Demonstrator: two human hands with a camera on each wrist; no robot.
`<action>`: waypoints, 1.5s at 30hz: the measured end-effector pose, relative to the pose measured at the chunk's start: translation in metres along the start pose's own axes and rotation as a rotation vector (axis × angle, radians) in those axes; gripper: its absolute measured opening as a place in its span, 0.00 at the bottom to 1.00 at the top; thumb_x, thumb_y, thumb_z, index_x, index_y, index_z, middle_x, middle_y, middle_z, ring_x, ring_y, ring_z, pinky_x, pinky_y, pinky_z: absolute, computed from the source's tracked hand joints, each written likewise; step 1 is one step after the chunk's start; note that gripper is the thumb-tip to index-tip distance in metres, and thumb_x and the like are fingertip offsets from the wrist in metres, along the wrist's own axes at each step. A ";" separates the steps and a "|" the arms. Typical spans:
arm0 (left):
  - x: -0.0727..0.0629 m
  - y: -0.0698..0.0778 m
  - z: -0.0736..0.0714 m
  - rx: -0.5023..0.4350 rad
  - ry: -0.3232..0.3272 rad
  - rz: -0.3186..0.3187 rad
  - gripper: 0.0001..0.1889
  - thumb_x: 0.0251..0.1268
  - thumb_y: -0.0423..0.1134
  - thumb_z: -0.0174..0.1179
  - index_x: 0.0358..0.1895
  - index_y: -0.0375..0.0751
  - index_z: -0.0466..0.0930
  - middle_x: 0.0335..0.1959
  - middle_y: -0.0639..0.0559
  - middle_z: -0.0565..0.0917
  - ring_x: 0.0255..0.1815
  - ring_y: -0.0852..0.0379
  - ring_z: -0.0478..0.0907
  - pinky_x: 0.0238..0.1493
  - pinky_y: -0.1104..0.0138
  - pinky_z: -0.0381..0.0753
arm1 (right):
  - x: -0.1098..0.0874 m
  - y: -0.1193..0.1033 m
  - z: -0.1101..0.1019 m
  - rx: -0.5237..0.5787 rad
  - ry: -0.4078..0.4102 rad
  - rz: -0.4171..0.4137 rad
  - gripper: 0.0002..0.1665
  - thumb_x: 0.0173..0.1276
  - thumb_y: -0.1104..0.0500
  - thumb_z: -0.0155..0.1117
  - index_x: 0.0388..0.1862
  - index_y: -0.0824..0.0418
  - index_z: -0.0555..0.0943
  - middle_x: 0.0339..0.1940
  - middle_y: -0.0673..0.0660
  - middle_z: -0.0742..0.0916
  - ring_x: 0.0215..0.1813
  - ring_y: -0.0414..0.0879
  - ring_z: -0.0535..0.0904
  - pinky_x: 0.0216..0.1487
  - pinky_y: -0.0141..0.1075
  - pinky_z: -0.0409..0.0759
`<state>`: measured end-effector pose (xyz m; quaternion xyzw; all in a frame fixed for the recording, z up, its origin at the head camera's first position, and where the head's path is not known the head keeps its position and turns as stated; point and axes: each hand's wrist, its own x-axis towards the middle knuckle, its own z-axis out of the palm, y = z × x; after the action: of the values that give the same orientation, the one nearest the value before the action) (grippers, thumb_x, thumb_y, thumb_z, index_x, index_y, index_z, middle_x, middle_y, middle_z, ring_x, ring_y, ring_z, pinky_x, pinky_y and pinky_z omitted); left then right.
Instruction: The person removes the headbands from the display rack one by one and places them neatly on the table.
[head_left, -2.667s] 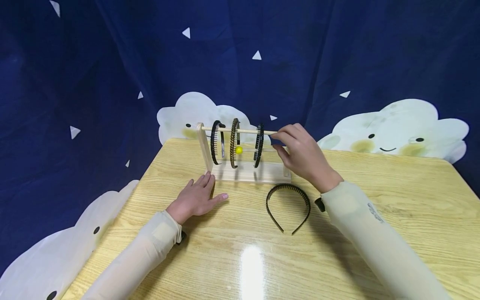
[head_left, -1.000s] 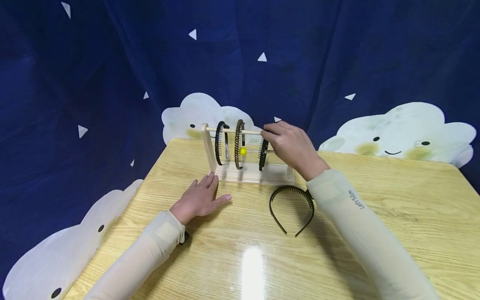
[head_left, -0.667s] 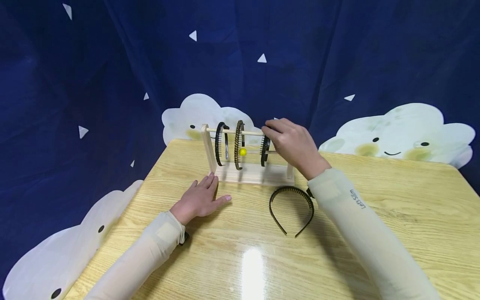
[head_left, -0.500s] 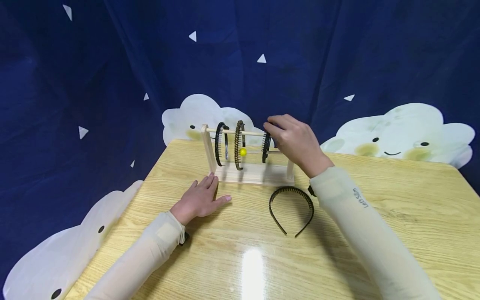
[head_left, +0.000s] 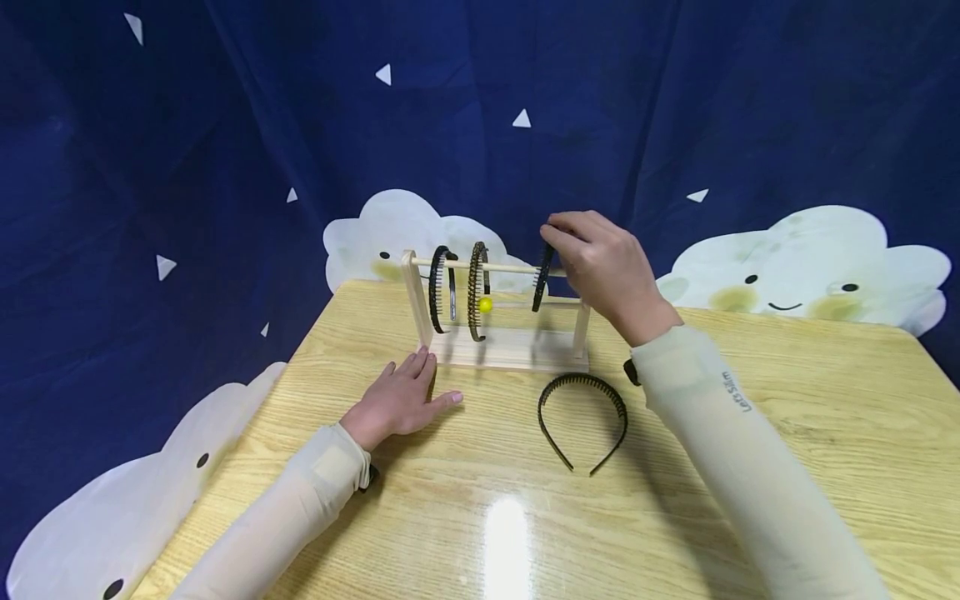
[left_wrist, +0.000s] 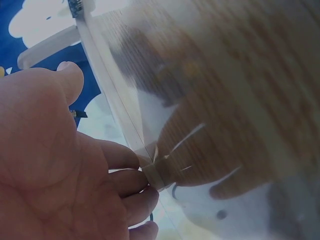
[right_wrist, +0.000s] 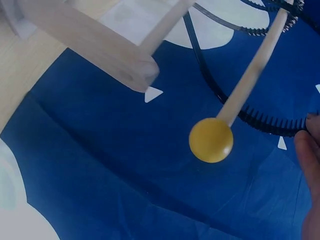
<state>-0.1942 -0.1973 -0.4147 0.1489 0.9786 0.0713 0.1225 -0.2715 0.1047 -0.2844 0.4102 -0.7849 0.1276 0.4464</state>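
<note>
My right hand (head_left: 609,265) pinches the top of a black toothed headband (head_left: 542,287) near the right end of the upper rod of a wooden rack (head_left: 510,360). In the right wrist view this headband (right_wrist: 270,124) crosses the rod close to the yellow ball (right_wrist: 211,140) on its end. Whether it still encircles the rod, I cannot tell. Another black headband (head_left: 435,292) and a brown toothed one (head_left: 474,292) hang further left. My left hand (head_left: 397,398) lies on the table, fingertips touching the rack base's left end; the left wrist view shows its palm (left_wrist: 55,170).
A loose dark headband (head_left: 547,418) lies on the wooden table (head_left: 420,517) in front of the rack. Another yellow ball (head_left: 486,306) caps the lower rod's left end. Behind stands a dark blue curtain (head_left: 450,125) with white cloud prints.
My right hand left the rod's right end, took hold of the rightmost hanging headband, and has since raised it and moved it right. My left hand keeps its place at the base.
</note>
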 end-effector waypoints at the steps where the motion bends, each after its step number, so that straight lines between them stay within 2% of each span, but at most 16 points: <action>1: 0.000 0.000 0.000 0.000 -0.001 -0.001 0.50 0.73 0.73 0.38 0.80 0.32 0.49 0.81 0.36 0.46 0.80 0.41 0.45 0.76 0.44 0.46 | 0.001 0.000 -0.001 -0.001 0.003 0.002 0.16 0.68 0.77 0.59 0.48 0.68 0.88 0.48 0.65 0.87 0.47 0.58 0.84 0.50 0.47 0.84; 14: 0.000 0.000 0.001 -0.001 -0.002 0.000 0.50 0.73 0.73 0.38 0.80 0.32 0.49 0.81 0.36 0.45 0.81 0.41 0.45 0.76 0.44 0.46 | 0.008 0.004 -0.014 0.010 0.045 0.019 0.14 0.67 0.76 0.62 0.48 0.70 0.88 0.48 0.66 0.87 0.48 0.60 0.84 0.51 0.48 0.83; 25: -0.001 -0.001 -0.001 -0.005 -0.008 0.000 0.50 0.73 0.73 0.37 0.79 0.31 0.48 0.81 0.35 0.45 0.80 0.40 0.45 0.76 0.44 0.46 | 0.012 0.010 -0.029 0.003 0.072 0.072 0.14 0.70 0.74 0.61 0.50 0.70 0.87 0.50 0.67 0.87 0.50 0.60 0.84 0.53 0.50 0.83; 30: -0.001 -0.001 -0.002 -0.014 -0.002 0.003 0.50 0.73 0.72 0.39 0.79 0.30 0.49 0.81 0.35 0.46 0.80 0.40 0.45 0.76 0.43 0.46 | 0.014 0.012 -0.037 -0.011 0.126 0.068 0.13 0.69 0.74 0.60 0.48 0.70 0.88 0.48 0.66 0.87 0.49 0.60 0.84 0.51 0.50 0.84; 35: -0.001 -0.001 -0.002 -0.009 -0.004 0.003 0.50 0.73 0.72 0.39 0.79 0.30 0.49 0.81 0.34 0.46 0.80 0.40 0.45 0.76 0.44 0.46 | 0.015 0.014 -0.044 0.004 0.197 0.101 0.14 0.69 0.75 0.61 0.47 0.68 0.89 0.47 0.64 0.88 0.49 0.59 0.85 0.52 0.49 0.84; 45: -0.001 -0.001 -0.002 -0.006 -0.010 0.002 0.50 0.73 0.73 0.38 0.79 0.31 0.48 0.80 0.34 0.46 0.80 0.40 0.45 0.76 0.44 0.46 | 0.013 0.021 -0.054 -0.023 0.238 0.144 0.12 0.71 0.72 0.61 0.47 0.69 0.89 0.46 0.64 0.88 0.49 0.59 0.85 0.53 0.47 0.83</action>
<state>-0.1939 -0.1985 -0.4131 0.1500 0.9776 0.0739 0.1276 -0.2583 0.1415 -0.2395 0.3296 -0.7553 0.1983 0.5306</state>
